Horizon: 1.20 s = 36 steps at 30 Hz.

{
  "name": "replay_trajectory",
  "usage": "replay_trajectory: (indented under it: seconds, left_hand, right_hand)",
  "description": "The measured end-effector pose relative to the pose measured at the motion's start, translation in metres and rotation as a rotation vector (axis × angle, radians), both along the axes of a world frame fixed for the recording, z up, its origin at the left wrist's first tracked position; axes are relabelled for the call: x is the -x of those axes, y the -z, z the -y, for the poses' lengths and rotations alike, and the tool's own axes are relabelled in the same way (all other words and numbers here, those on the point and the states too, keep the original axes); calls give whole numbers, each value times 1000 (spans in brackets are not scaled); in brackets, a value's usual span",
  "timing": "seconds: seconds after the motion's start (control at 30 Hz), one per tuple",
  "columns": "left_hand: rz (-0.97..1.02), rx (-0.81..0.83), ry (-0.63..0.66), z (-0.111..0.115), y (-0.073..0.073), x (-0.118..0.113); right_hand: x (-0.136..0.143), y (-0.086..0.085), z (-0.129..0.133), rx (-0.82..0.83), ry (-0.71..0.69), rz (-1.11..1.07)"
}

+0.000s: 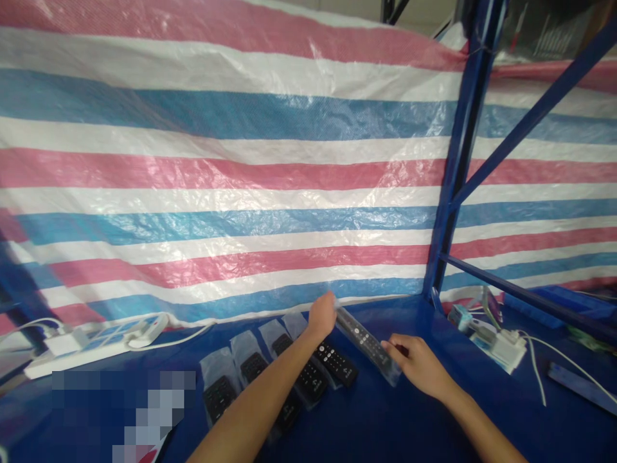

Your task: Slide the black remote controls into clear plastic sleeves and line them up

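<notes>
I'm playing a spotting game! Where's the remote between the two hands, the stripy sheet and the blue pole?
Remote (365, 341): head view, middle of its button side.
Stripy sheet (250, 172): head view, on a red stripe.
Blue pole (457, 148): head view, about halfway up.

Workshop-like space, blue metal rack (459, 148), striped plastic sheet (231, 173), power strip (103, 346)

I see a striped sheet (241, 173) beyond the grip, a white power strip (103, 346) well left of it, a blue post (460, 154) and white adapter (509, 350) to its right.
</notes>
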<state>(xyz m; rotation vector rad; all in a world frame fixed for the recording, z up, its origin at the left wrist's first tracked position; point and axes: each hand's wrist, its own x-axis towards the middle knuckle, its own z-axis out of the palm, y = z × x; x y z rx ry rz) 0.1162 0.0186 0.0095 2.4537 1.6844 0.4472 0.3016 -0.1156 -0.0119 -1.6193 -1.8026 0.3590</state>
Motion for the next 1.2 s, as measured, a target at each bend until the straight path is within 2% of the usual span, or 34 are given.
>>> replay_trajectory:
  seconds: [0.1, 0.23, 0.33, 0.43, 0.7, 0.97, 1.1, 1.2]
  left_hand:
    - [-11, -75, 75, 10, -23, 2]
    - [8, -159, 93, 20, -59, 2]
    - [26, -212, 69, 28, -84, 1]
    - [13, -242, 51, 35, -101, 0]
    - [-6, -364, 79, 44, -119, 1]
    - [55, -429, 60, 55, -141, 7]
    - [131, -519, 93, 62, -159, 14]
    - [281, -636, 103, 62, -178, 26]
  right_hand:
    - [-1, -3, 1, -26, 32, -10]
    - [-3, -7, 3, -22, 89, -8]
    - [-3, -11, 5, 42, 109, 47]
    - [-3, -12, 7, 131, 101, 109]
    - [2, -6, 7, 237, 6, 192]
    - [2, -2, 6, 201, -35, 176]
    - [2, -2, 7, 176, -78, 137]
    - [-1, -3, 8, 186, -65, 144]
